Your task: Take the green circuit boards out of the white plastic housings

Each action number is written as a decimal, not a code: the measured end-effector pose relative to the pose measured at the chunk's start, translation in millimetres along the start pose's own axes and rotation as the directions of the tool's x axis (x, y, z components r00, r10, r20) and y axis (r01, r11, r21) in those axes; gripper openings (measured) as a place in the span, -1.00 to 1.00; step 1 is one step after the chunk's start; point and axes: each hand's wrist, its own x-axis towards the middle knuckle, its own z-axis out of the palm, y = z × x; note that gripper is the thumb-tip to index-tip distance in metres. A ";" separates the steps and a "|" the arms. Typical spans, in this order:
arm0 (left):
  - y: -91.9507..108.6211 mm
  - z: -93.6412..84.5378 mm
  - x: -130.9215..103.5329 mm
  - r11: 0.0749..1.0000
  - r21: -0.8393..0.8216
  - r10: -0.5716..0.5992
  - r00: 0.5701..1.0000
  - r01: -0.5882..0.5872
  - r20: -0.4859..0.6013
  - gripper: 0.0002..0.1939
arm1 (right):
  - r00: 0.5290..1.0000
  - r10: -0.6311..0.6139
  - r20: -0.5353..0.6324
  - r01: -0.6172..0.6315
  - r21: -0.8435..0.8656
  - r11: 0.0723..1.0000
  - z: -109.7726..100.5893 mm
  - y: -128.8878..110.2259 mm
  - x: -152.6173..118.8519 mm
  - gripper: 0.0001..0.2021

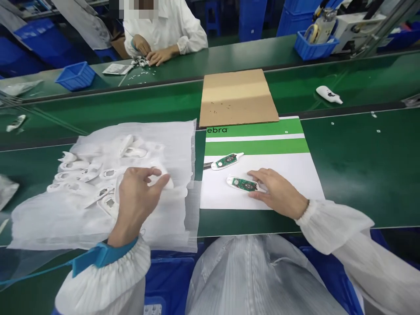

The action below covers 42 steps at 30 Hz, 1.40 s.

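On the white sheet with green bands [295, 175] lies a white thermometer-shaped casing half with a green circuit board [243, 183]. My right hand [278, 190] grips its right end between thumb and fingers. A second such half with a board [226, 162] rests just above it, its narrow tip pointing right. My left hand [139, 197], wearing a blue wrist strap [105, 254], pinches a white plastic casing piece [169, 180], partly hidden by the fingers. Beside that hand, many loose white casing parts [74, 175] are heaped on white foam wrap [170, 223].
Behind the sheet lies a cardboard piece [238, 96] with small dark bits. A green conveyor belt [147, 103] crosses beyond, carrying a white casing [329, 94]. Across it, a co-worker [164, 30] handles small parts near a blue basket [75, 76]. Another blue basket [315, 47] holds bottles and tape.
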 end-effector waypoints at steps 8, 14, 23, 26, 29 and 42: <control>96.8 43.6 -24.0 0.742 -0.224 0.669 0.720 -0.632 0.185 -0.97 | 0.948 0.074 -0.310 -0.087 -0.029 0.996 39.1 5.2 -32.0 -0.71; 113.9 97.2 -18.3 0.317 -0.173 0.913 0.250 -0.933 0.322 -0.88 | 0.891 0.149 -0.429 -0.170 -0.011 0.985 49.4 4.4 -29.0 -0.79; 113.7 85.6 -17.5 0.674 -0.221 0.727 0.580 -0.705 0.367 -0.79 | 0.864 0.195 -0.465 -0.189 0.059 0.980 49.8 7.5 -26.5 -0.86; 113.5 78.6 -11.7 0.824 -0.208 0.566 0.754 -0.527 0.333 -0.71 | 0.864 0.178 -0.472 -0.172 0.058 0.983 50.3 7.8 -27.5 -0.86; 110.1 78.6 -7.3 0.860 -0.284 0.506 0.784 -0.425 0.359 -0.64 | 0.859 0.160 -0.486 -0.158 0.044 0.986 51.6 6.4 -29.6 -0.80; 103.4 105.6 -41.3 0.449 -0.132 0.885 0.420 -0.884 0.202 -0.75 | 0.849 0.200 -0.489 -0.193 0.066 0.979 55.8 6.1 -31.1 -0.83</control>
